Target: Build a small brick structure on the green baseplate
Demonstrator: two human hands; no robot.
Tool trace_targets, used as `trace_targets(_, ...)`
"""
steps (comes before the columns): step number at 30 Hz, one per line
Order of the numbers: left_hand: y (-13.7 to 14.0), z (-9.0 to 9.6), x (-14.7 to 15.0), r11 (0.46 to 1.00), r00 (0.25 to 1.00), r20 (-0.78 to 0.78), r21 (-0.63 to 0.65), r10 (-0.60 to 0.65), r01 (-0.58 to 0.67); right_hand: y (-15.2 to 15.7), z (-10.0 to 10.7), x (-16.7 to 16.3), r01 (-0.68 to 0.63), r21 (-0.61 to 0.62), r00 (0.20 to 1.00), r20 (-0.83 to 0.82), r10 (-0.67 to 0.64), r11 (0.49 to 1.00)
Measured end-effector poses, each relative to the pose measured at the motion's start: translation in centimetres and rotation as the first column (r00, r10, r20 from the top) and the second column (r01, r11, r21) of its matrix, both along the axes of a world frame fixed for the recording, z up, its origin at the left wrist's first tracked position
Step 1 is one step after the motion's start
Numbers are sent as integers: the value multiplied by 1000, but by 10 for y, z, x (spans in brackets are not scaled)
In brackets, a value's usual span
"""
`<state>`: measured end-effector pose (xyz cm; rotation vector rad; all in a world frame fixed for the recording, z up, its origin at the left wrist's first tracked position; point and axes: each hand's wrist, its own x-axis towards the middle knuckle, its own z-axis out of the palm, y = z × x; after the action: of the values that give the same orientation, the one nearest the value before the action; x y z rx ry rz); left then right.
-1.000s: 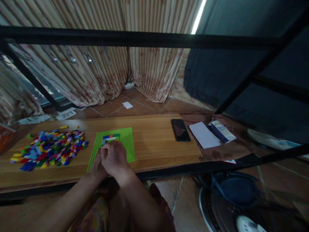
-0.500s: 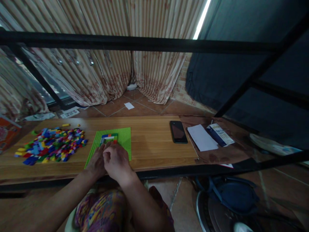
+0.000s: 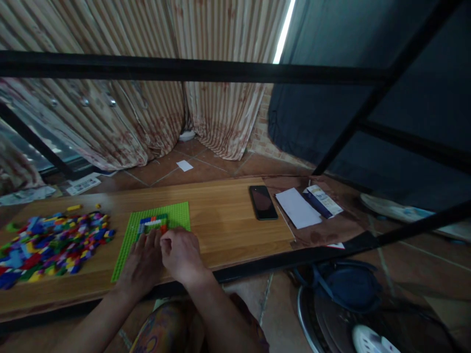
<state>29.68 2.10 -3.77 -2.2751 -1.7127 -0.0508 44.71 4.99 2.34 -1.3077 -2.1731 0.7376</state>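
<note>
A green baseplate lies on the wooden table in front of me, slightly askew. On it, toy building bricks in blue, green, white, orange and red form a small rectangular frame. My left hand rests over the near left part of the plate, its fingers stretched forward to the frame's near side. Close beside it, my right hand is closed, with the fingers curled at the frame's near right corner. Whatever the right fingers hold, if anything, is hidden. The near side of the frame is partly covered by my hands.
A spread-out heap of loose bricks covers the table's left side. To the right lie a black phone, a white sheet of paper and a blue-and-white packet. A black metal bar runs along the table's near edge.
My view has turned a little, so the table's contents sit further left. Both hands have drawn back slightly toward me, and more of the brick frame shows.
</note>
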Motion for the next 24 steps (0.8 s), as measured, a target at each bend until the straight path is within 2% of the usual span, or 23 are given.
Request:
trace_targets(8,1,5,7,998,999,28,57,30,-32,7,-2,1,41,5,999,7,-41,999)
trace_targets(12,0,1,4,996,999,31,78,33,-35,8,-6,-4,53,4,998,27,-53,999)
trace_targets(17,0,-6,1,987,990,11,81,139,-139,10,-11,-5,73,18,997,29,-74,997)
trace_targets(24,0,-8,-1,988,989,-48,74,141,-138,11,-11,-12,65,46,996,53,-67,997)
